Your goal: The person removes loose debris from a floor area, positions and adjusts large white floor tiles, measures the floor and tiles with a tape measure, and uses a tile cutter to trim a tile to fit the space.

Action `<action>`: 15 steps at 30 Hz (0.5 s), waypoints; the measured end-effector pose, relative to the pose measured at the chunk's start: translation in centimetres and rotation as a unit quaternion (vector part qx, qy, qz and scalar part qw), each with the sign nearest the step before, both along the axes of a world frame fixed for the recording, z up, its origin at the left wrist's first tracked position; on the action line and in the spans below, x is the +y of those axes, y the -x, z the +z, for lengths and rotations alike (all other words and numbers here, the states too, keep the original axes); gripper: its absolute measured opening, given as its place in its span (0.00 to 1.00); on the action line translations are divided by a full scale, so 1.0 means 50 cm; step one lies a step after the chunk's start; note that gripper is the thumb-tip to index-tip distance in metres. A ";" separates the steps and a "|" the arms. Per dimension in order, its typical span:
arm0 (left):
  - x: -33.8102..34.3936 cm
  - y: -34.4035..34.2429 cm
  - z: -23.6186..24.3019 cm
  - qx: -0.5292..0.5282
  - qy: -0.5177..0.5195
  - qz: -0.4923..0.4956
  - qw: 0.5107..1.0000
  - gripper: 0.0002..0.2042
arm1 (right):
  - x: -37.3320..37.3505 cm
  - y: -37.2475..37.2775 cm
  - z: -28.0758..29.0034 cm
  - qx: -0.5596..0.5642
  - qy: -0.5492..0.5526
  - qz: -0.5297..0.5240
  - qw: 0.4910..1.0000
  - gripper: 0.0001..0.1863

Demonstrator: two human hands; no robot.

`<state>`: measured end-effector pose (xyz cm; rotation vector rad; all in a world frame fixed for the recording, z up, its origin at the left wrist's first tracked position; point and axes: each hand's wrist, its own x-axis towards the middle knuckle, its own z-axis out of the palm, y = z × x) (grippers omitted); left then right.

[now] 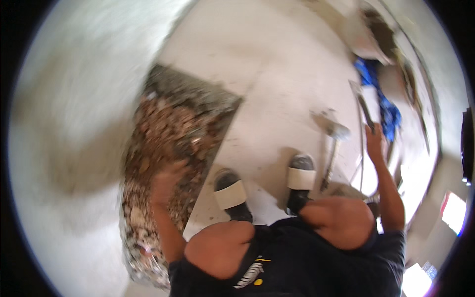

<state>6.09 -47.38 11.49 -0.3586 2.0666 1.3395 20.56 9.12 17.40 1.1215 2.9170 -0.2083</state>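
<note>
The view is blurred by motion. I am crouched, with my bare knees and two feet in pale sandals (231, 194) at the bottom middle. My left hand (166, 180) hovers over or touches a patch of brown and grey rubble (170, 123) set into the pale floor; its fingers are too blurred to read. My right hand (376, 141) is raised at the right and closed around a long flat tool (365, 110) that points away from me.
A hammer (332, 143) with a long handle lies on the pale floor (277, 74) just right of my right foot. Blue material (381, 99) and debris lie at the upper right. A light wall curves along the left.
</note>
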 end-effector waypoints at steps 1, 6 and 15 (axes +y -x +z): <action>-0.013 0.022 0.014 0.035 -0.010 0.004 0.999 0.24 | 0.022 -0.030 -0.038 0.000 -0.018 -0.092 0.996 0.19; -0.036 0.022 0.053 0.090 0.188 0.008 0.978 0.25 | 0.071 -0.134 -0.179 -0.003 0.001 -0.259 0.966 0.22; 0.180 0.060 0.131 0.089 0.323 -0.476 0.813 0.25 | 0.121 -0.210 -0.310 0.040 0.045 -0.395 0.917 0.19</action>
